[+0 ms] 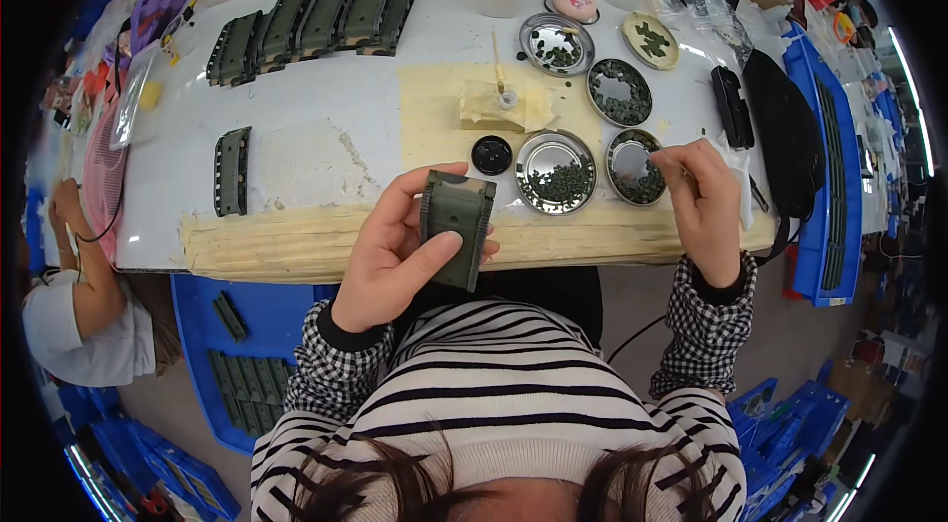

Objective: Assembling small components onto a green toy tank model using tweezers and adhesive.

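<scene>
My left hand [395, 260] is closed round a dark green plastic part [456, 226] with ridged long edges, thumb across its face. The part is held in front of my chest at the table edge. My right hand [703, 196] is over the right rim of a round metal dish [636, 198] of small dark green pieces, fingertips pinched together. Whatever lies between those fingertips is too small to make out. Beside that dish, to the left, stands a larger metal dish [556, 209] with more small green pieces, and a small black round lid or dish [491, 156].
A row of similar green parts [326, 18] lies at the back left; a single one [232, 171] lies nearer. More dishes [620, 92] and a brush in a small pot [506, 100] stand behind. Blue trays [237, 423] flank me. Another person [94, 324] sits at left.
</scene>
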### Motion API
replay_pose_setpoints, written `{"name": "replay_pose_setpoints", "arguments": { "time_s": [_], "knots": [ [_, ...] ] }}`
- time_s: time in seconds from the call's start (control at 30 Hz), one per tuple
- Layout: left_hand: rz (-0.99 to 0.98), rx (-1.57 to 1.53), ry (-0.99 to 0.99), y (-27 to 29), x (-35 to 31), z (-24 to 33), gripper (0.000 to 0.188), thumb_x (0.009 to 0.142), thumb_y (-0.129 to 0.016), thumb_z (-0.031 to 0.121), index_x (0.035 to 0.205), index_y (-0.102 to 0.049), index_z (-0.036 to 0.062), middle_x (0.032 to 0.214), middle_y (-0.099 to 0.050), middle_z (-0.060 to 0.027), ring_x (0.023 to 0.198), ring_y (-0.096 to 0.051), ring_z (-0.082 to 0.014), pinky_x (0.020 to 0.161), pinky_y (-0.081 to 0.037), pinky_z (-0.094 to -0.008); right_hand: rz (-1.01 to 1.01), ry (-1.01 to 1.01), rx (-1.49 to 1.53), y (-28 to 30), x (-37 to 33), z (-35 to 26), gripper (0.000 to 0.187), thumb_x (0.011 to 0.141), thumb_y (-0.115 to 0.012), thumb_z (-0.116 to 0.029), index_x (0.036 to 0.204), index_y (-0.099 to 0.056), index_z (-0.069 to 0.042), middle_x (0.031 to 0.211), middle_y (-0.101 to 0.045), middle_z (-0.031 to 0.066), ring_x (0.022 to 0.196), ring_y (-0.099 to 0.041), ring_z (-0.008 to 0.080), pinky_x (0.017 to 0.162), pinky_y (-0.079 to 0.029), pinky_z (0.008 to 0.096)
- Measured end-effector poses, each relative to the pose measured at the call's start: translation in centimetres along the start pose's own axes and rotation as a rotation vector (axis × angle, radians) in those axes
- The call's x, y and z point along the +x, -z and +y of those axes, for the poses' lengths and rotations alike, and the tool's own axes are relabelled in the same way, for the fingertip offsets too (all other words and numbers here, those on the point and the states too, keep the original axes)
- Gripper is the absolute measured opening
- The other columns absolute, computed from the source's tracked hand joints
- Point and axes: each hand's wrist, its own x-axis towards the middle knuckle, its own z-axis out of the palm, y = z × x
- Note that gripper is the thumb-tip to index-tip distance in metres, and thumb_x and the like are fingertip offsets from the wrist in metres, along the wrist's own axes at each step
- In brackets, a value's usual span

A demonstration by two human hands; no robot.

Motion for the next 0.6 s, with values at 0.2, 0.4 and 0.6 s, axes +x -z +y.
{"name": "replay_pose_setpoints", "arguments": {
  "time_s": [0.2, 0.4, 0.6],
  "knots": [
    [0.019, 0.129, -0.083, -0.4, 0.3, -0.7, 0.043, 0.094, -0.051, -0.001, 0.134, -0.035, 0.0017, 0.116, -0.058, -0.0146, 0.105, -0.063, -0.0216, 0.089, -0.053, -0.0328, -0.205, -0.024, -0.028, -0.7, -0.1, 0.6, 0.014, 0.079, -0.070, -0.006, 0.089, -0.065, 0.001, 0.079, -0.063, 0.0132, 0.069, -0.063, 0.0226, 0.062, -0.048, 0.0312],
    [0.008, 0.156, -0.122, -0.2, 0.1, -0.7, 0.043, 0.094, -0.050, -0.001, 0.133, -0.034, 0.0030, 0.116, -0.059, -0.0182, 0.105, -0.065, -0.0263, 0.091, -0.055, -0.0379, -0.156, 0.011, -0.099, -1.4, 0.4, 1.2, 0.014, 0.080, -0.070, -0.008, 0.088, -0.064, 0.002, 0.082, -0.064, 0.0163, 0.071, -0.063, 0.0314, 0.062, -0.048, 0.0355],
    [0.028, 0.207, -0.161, -0.1, 0.0, -1.0, 0.042, 0.094, -0.050, -0.002, 0.132, -0.035, 0.0027, 0.116, -0.059, -0.0172, 0.106, -0.064, -0.0253, 0.090, -0.055, -0.0370, -0.166, 0.030, -0.157, -1.8, 0.5, 0.8, 0.010, 0.082, -0.066, -0.006, 0.087, -0.059, 0.000, 0.082, -0.063, 0.0146, 0.069, -0.060, 0.0331, 0.061, -0.047, 0.0386]
  ]
}}
